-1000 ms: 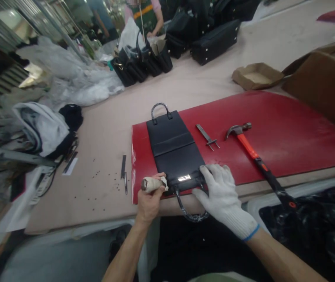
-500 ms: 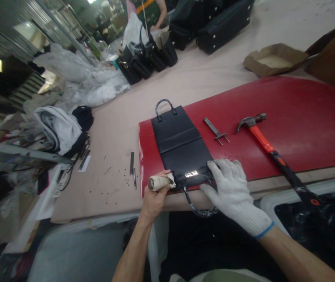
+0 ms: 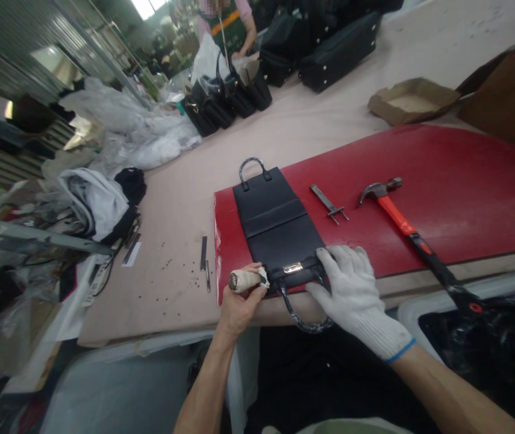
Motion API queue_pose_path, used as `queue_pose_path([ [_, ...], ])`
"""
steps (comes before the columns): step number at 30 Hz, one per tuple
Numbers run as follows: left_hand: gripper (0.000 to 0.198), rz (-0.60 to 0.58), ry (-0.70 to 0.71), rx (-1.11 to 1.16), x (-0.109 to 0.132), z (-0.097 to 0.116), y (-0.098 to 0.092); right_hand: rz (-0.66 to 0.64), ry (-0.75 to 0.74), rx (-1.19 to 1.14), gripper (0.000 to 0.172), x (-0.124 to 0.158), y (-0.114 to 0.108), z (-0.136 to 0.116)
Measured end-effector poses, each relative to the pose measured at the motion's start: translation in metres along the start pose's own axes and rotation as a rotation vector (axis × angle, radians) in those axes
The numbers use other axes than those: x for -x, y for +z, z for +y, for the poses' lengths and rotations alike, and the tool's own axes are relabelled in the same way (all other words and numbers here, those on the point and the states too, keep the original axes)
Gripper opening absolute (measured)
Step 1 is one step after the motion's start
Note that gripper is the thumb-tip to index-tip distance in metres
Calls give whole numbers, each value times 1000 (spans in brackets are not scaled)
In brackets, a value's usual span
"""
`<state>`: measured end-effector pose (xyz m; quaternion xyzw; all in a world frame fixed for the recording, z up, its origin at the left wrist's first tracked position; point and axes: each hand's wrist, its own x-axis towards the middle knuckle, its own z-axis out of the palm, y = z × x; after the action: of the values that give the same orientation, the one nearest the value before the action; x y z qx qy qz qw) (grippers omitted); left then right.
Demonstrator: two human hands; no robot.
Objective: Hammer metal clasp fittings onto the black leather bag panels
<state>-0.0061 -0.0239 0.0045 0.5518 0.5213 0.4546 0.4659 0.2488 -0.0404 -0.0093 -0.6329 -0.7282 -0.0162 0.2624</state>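
Note:
My left hand (image 3: 239,304), bare, is closed around a short hand tool (image 3: 244,281) with a thick handle wrapped in whitish tape. Its working end is hidden at the left edge of a black handbag panel (image 3: 279,226), near the base of a handle. My right hand (image 3: 352,295), in a white knit glove, rests at the panel's lower right edge, thumb and fingers spread apart. Between the hands sits a shiny metal plate (image 3: 293,267) on the panel. One plastic-wrapped handle (image 3: 305,322) hangs over the table's front edge; another handle (image 3: 252,161) lies at the far end.
Right of the panel, a two-pronged metal tool (image 3: 329,204) and a claw hammer (image 3: 397,217) lie on the red mat (image 3: 456,181). Two thin metal tools (image 3: 203,253) and small dark bits lie leftward. Black bags (image 3: 225,96), a cardboard tray (image 3: 413,99) and a co-worker (image 3: 234,27) are farther back.
The view has tilted and shifted slightly. Both hands, the tool and the panel keep nearly the same places relative to each other.

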Motion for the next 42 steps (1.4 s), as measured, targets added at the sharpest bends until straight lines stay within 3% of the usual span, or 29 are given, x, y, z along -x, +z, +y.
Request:
queue_pose_path([
  [6,27,63,58,-1,2,-7,2,-5,10,-31,59,-1,-1,-1],
  [12,50,62,-5,36,5,-11,5,0,5,-27,58,-1,-1,-2],
  [15,47,50,23,9,7,-16,6,12,-3,-28,58,-1,0,-1],
  [26,32,41,455,-353,-1,-24,-12,19,-38,-13,56,-1,0,2],
  [34,29,-11,309,-311,-3,-12,-13,4,-41,-9,56,-4,2,3],
  [42,31,-74,325,-352,-8,-5,-14,-35,-20,-24,55,-5,3,4],
])
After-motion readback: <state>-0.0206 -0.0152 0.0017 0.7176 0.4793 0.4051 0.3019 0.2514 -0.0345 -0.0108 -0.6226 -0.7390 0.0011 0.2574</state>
